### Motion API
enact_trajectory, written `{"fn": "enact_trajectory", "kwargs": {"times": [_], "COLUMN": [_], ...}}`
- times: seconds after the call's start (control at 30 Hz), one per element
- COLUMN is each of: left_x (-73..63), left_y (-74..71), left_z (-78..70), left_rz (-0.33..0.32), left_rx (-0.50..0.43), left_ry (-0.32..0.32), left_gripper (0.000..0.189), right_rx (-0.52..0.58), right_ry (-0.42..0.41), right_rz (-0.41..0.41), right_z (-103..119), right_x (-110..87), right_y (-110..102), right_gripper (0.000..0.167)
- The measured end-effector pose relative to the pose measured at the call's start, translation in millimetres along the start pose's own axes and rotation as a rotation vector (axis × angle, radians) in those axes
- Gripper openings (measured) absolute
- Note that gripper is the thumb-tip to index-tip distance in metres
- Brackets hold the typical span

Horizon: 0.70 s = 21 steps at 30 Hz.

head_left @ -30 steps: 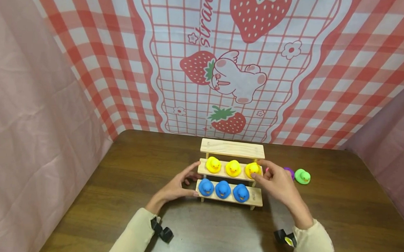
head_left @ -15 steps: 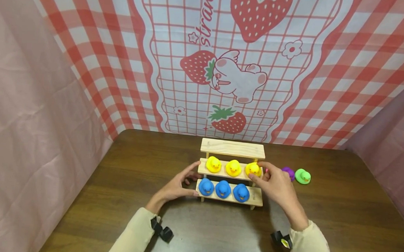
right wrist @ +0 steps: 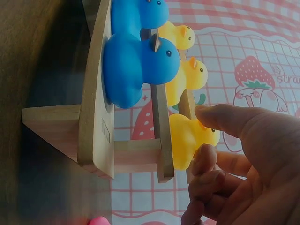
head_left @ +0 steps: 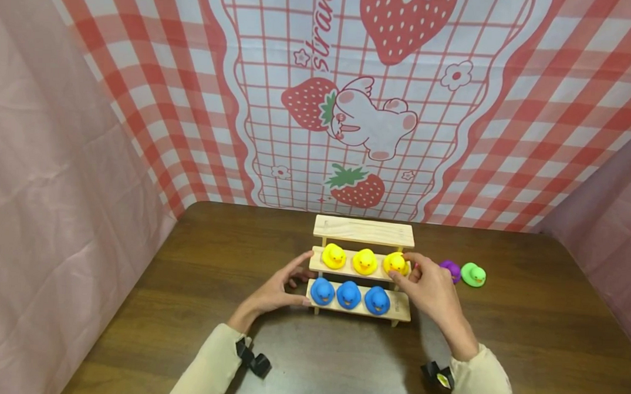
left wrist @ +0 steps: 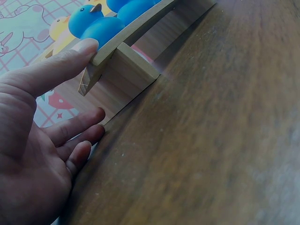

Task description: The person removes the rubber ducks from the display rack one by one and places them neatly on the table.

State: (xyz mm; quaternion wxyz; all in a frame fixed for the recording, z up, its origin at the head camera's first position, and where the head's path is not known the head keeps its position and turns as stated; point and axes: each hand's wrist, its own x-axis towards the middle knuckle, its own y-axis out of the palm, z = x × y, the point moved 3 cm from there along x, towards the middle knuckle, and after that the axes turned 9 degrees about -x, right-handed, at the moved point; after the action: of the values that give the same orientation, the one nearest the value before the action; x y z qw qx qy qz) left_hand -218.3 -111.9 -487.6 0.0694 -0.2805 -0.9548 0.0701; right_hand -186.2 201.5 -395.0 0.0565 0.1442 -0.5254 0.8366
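A three-step wooden shelf rack [head_left: 358,230] stands on the table. On its middle step is a row of yellow rubber ducks; my right hand [head_left: 434,287] pinches the rightmost yellow rubber duck [head_left: 395,263] between thumb and fingers. In the right wrist view, the thumb lies at the head of that duck [right wrist: 183,140] and the fingers at its side. My left hand [head_left: 273,290] is spread along the rack's left end, its thumb [left wrist: 70,63] at the corner of the lowest step beside a blue rubber duck [left wrist: 93,23]. The other left fingers extend loosely near the rack's side panel.
Blue ducks [head_left: 349,295] line the lowest step, with bare wood at its right end. A purple duck [head_left: 451,272] and a green duck [head_left: 473,275] sit on the table to the right. Something pink [right wrist: 99,221] shows at the right wrist view's lower edge. A strawberry-print cloth hangs behind.
My right hand and forearm have shifted slightly left, the fingers staying at the rightmost yellow duck. More of the purple duck shows now. The left hand keeps its place.
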Motion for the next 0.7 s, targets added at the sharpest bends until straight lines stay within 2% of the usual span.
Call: {"fn": "enact_trajectory", "kwargs": {"times": [0.3, 0.5, 0.7], "left_x": [-0.4, -0.5, -0.1], "left_y": [-0.1, 0.1, 0.3], "left_z": [-1.2, -0.2, -0.5], "left_rz": [-0.001, 0.002, 0.006], "left_rx": [-0.001, 0.002, 0.003], "left_ry": [-0.001, 0.003, 0.001], "left_gripper": [0.098, 0.098, 0.098], "right_rx": [0.014, 0.021, 0.041], "right_ry": [-0.041, -0.076, -0.066], "right_rz": [-0.014, -0.057, -0.067], "right_z": [-2.8, -7.6, -13.7], "right_x": [-2.1, -2.7, -3.1], "right_y": [-6.3, -13.2, -25.5], "right_gripper": [0.044, 0.040, 0.039]}}
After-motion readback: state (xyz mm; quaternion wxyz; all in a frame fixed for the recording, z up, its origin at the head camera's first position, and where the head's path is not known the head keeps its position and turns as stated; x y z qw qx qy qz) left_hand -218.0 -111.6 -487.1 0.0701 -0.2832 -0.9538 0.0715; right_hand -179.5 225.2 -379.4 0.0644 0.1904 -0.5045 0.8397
